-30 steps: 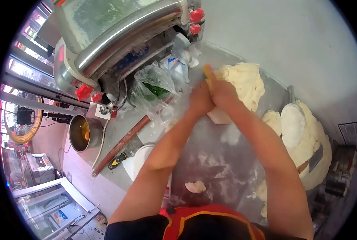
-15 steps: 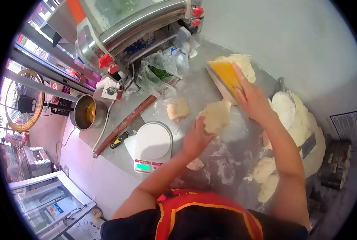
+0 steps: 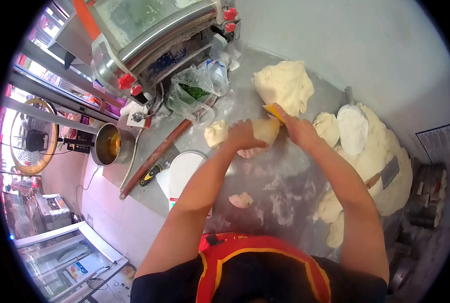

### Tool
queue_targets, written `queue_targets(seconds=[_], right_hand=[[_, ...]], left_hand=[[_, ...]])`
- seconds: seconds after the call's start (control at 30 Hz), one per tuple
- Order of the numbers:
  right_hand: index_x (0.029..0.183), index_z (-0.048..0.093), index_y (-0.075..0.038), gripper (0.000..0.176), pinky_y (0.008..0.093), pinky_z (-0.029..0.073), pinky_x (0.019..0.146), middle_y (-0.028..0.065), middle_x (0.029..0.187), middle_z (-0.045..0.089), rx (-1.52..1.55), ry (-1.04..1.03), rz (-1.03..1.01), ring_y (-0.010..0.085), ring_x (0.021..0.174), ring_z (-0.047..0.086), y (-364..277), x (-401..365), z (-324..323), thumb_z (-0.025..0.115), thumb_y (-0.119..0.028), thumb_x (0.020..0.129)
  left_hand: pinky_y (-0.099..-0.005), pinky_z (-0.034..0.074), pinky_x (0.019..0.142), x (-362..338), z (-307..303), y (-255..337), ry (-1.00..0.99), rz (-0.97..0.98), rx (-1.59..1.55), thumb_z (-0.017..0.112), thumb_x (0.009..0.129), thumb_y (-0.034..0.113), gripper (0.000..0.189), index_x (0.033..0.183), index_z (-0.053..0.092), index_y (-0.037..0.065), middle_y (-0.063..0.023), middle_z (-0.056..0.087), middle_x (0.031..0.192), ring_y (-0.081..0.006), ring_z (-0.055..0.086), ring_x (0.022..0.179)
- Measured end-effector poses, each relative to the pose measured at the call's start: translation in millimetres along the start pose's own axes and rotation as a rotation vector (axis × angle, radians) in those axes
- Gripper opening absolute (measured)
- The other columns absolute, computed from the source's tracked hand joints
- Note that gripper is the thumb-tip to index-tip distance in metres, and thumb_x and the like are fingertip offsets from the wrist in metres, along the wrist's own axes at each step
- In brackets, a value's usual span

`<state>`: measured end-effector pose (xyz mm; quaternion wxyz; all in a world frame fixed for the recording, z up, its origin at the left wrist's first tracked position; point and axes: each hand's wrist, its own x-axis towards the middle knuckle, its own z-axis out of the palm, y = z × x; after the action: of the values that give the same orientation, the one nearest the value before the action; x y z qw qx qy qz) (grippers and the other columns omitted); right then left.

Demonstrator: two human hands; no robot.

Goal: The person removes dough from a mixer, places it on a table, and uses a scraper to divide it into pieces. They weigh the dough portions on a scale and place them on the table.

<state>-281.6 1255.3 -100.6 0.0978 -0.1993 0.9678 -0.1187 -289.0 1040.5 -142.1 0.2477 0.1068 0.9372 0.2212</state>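
My right hand grips a yellow dough scraper, held near the lower edge of a large lump of dough. Just left of the scraper, my left hand is closed on a piece of dough, its fingers partly hidden. Beside that hand lies a small dough ball. A smaller dough scrap rests closer to me on the metal worktop. My left forearm partly covers the white kitchen scale.
At right, a white scoop and a flat grey blade lie on a big dough mass. A rolling machine, a bag of chopped greens, a long wooden rod and a metal pot stand left.
The scraper has come down and turned more edge-on. My left hand has moved up and slightly left with the dough. The large lump now shows uncovered; the view has shifted slightly.
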Motion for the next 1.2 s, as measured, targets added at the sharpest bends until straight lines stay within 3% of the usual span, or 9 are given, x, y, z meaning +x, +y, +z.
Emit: queue_targets(seconds=[0.37, 0.5, 0.57, 0.63, 0.8, 0.87, 1.07, 1.13, 1.2], right_hand=[[0.146, 0.017, -0.021, 0.065, 0.0458, 0.047, 0.070, 0.0260, 0.098, 0.061, 0.378, 0.472, 0.339, 0.0440, 0.080, 0.060, -41.1, -167.4, -39.7, 0.046, -0.012, 0.089], [0.146, 0.019, -0.018, 0.065, 0.0423, 0.048, 0.072, 0.0262, 0.102, 0.061, 0.381, 0.608, 0.494, 0.0429, 0.083, 0.061, -55.9, -256.1, -28.1, 0.049, -0.011, 0.088], [0.145, 0.021, -0.015, 0.066, 0.0399, 0.049, 0.075, 0.0260, 0.108, 0.060, 0.405, 0.662, 0.542, 0.0410, 0.088, 0.062, -68.4, -288.3, -21.7, 0.051, -0.010, 0.088], [0.145, 0.021, -0.013, 0.066, 0.0377, 0.049, 0.079, 0.0259, 0.114, 0.058, 0.439, 0.745, 0.562, 0.0388, 0.094, 0.062, -79.2, -311.8, -15.1, 0.052, -0.008, 0.087], [0.145, 0.021, -0.012, 0.066, 0.0352, 0.047, 0.085, 0.0250, 0.122, 0.054, 0.484, 0.818, 0.675, 0.0368, 0.102, 0.060, -100.3, -353.0, 1.2, 0.051, -0.006, 0.086], [0.145, 0.021, -0.012, 0.067, 0.0354, 0.047, 0.086, 0.0248, 0.122, 0.054, 0.540, 0.849, 0.718, 0.0368, 0.104, 0.059, -104.9, -366.9, 7.1, 0.051, -0.006, 0.086], [0.145, 0.021, -0.011, 0.067, 0.0359, 0.048, 0.084, 0.0250, 0.119, 0.055, 0.491, 0.877, 0.754, 0.0357, 0.104, 0.060, -115.1, -393.1, 8.9, 0.052, -0.007, 0.086], [0.145, 0.021, -0.010, 0.067, 0.0353, 0.048, 0.083, 0.0257, 0.119, 0.055, 0.473, 0.862, 0.747, 0.0357, 0.103, 0.060, -117.2, -401.3, 16.5, 0.052, -0.008, 0.086], [0.145, 0.021, -0.009, 0.067, 0.0348, 0.048, 0.083, 0.0263, 0.120, 0.055, 0.493, 0.847, 0.758, 0.0358, 0.102, 0.060, -118.9, -405.2, 21.0, 0.052, -0.008, 0.085]], left_hand=[[-0.0409, 0.040, 0.084, -116.7, 89.4, 41.2, 0.595, 0.765, 0.103, 0.067, 0.067, 0.016, 0.040, 0.105, 0.057, 0.011, -0.0096, 0.055, 0.101, -0.0288, 0.052, 0.099], [-0.0407, 0.041, 0.090, -129.4, 101.6, 38.1, 0.198, 0.792, 0.054, 0.065, 0.078, 0.031, 0.047, 0.119, 0.054, 0.012, -0.0158, 0.057, 0.116, -0.0331, 0.052, 0.109], [-0.0416, 0.042, 0.090, -129.6, 28.4, 66.9, -0.209, 0.118, -0.345, 0.061, 0.082, 0.043, 0.052, 0.121, 0.053, 0.009, -0.0182, 0.057, 0.117, -0.0342, 0.054, 0.107], [-0.0443, 0.042, 0.090, -82.3, 50.4, 43.4, 0.408, 0.324, -0.113, 0.054, 0.085, 0.050, 0.055, 0.119, 0.053, 0.007, -0.0162, 0.055, 0.121, -0.0346, 0.054, 0.107], [-0.0557, 0.026, 0.101, -136.2, 124.9, 110.3, -0.042, 0.205, 0.199, 0.043, 0.086, 0.058, 0.072, 0.131, 0.044, 0.002, -0.0265, 0.043, 0.132, -0.0386, 0.043, 0.120], [-0.0526, 0.027, 0.102, -181.9, 190.9, 111.7, 0.405, 0.564, 0.433, 0.050, 0.082, 0.058, 0.081, 0.135, 0.035, -0.003, -0.0288, 0.036, 0.136, -0.0408, 0.034, 0.127], [-0.0504, 0.022, 0.107, -182.2, 212.9, 91.1, 0.337, 0.943, 0.358, 0.062, 0.077, 0.045, 0.068, 0.130, 0.044, 0.005, -0.0191, 0.036, 0.138, -0.0389, 0.031, 0.128], [-0.0514, 0.035, 0.096, -144.8, 174.8, 90.4, 0.568, 0.874, 0.368, 0.062, 0.076, 0.050, 0.073, 0.133, 0.042, 0.009, -0.0174, 0.045, 0.128, -0.0371, 0.042, 0.120], [-0.0460, 0.041, 0.090, -98.9, 150.3, 87.4, 0.358, 0.563, 0.169, 0.064, 0.071, 0.058, 0.073, 0.122, 0.052, 0.006, -0.0160, 0.057, 0.115, -0.0347, 0.053, 0.108]])
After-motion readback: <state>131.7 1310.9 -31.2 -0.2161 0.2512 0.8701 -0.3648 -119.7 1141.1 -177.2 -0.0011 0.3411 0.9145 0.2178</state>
